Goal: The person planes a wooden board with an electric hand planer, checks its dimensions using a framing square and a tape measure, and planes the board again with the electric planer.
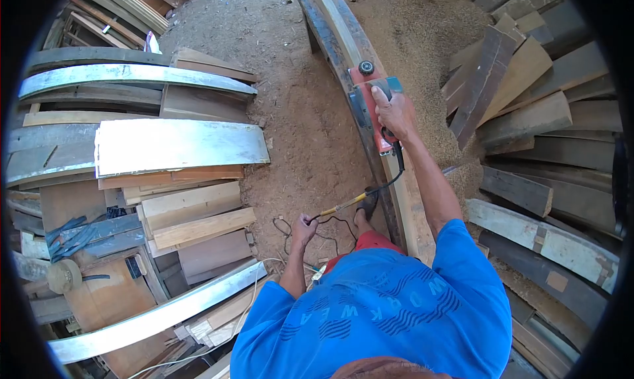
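Currently mid-pass: electric planer (371, 108) sits on curved plank (360, 62), upper centre of frame.
Right hand (393, 113) clamped on planer handle; left hand (304, 228) closed around power cord (343, 205), lower centre. Judged partly planed: shavings heaped at upper right, plank length ahead remains. No containers visible.

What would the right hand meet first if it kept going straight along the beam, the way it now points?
Nothing close: the right hand grips the planer on the beam, and the beam's top looks free ahead up to the frame edge.
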Motion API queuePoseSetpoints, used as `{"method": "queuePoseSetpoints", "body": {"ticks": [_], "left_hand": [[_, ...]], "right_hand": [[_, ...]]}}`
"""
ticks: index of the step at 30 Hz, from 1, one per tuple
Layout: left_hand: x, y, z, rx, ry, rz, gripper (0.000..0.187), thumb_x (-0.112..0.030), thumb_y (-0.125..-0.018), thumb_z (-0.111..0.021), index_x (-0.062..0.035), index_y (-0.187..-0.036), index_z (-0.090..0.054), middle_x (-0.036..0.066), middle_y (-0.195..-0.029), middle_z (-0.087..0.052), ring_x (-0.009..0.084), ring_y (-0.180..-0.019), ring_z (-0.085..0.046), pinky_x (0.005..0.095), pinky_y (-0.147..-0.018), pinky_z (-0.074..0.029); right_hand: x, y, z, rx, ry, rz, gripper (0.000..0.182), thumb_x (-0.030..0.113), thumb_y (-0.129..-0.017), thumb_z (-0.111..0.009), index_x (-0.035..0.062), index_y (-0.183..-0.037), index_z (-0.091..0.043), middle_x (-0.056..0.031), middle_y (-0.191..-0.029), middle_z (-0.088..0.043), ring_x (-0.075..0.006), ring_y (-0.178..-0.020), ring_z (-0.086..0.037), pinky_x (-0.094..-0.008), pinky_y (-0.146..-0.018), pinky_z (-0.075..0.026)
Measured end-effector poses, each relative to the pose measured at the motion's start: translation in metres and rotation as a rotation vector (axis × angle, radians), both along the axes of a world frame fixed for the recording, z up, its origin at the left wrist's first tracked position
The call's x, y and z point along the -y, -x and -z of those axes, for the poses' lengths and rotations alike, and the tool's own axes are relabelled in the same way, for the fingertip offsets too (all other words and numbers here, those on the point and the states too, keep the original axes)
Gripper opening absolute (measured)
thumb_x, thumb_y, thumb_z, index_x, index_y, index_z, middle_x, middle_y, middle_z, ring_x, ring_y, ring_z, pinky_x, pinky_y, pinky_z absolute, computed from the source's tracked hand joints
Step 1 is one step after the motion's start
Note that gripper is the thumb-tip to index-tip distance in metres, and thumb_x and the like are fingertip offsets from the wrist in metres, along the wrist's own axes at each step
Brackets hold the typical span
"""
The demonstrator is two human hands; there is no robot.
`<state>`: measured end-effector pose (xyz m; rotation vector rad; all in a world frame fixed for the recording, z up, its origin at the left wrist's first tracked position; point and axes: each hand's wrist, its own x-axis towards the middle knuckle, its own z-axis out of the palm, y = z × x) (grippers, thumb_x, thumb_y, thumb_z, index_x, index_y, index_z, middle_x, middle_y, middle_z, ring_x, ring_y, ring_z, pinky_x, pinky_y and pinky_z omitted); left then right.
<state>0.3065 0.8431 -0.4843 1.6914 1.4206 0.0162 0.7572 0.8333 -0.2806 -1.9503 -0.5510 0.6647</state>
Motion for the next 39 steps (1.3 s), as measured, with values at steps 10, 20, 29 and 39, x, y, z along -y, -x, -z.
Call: {"method": "queuePoseSetpoints", "body": {"ticks": [10,20,29,39], "left_hand": [[-0.075,-0.032,-0.009,-0.018,-0.037,-0.048,0.031,-0.029,-0.083,-0.078,-0.0041,-0.085,-0.060,0.007,-0.070,-0.066,0.0147,-0.064,-0.061,0.0327,-0.058,-0.048],[-0.122,-0.055,0.020,-0.003,-0.032,0.010,0.030,-0.031,-0.084,-0.076,-0.0053,-0.085,-0.059,0.007,-0.071,-0.065,0.0154,-0.067,-0.061,0.0332,-0.062,-0.048],[-0.191,-0.124,0.060,-0.018,0.104,0.120,0.028,-0.028,-0.084,-0.075,-0.0071,-0.082,-0.056,0.007,-0.071,-0.063,0.0178,-0.066,-0.060,0.0350,-0.061,-0.048],[-0.302,-0.225,0.094,0.018,0.224,0.222,0.026,-0.025,-0.084,-0.074,-0.0081,-0.083,-0.054,0.005,-0.068,-0.058,0.0172,-0.065,-0.056,0.0362,-0.060,-0.046]], "right_hand": [[-0.070,-0.040,0.006,-0.015,-0.005,0.049,0.061,0.063,-0.093,-0.059,0.0040,-0.075,-0.064,-0.0030,-0.060,-0.060,-0.0146,-0.052,-0.059,-0.0340,-0.050,-0.046],[-0.109,-0.070,-0.009,0.015,0.055,0.024,0.069,0.071,-0.090,-0.055,0.0044,-0.072,-0.064,-0.0037,-0.059,-0.060,-0.0167,-0.053,-0.061,-0.0353,-0.052,-0.047],[-0.175,-0.112,-0.003,0.001,0.047,0.046,0.066,0.066,-0.091,-0.057,0.0040,-0.071,-0.064,-0.0044,-0.059,-0.061,-0.0170,-0.052,-0.062,-0.0361,-0.052,-0.048],[-0.272,-0.174,0.007,0.014,-0.063,0.077,0.063,0.063,-0.094,-0.060,0.0042,-0.070,-0.065,-0.0026,-0.058,-0.060,-0.0139,-0.051,-0.060,-0.0340,-0.050,-0.048]]}}
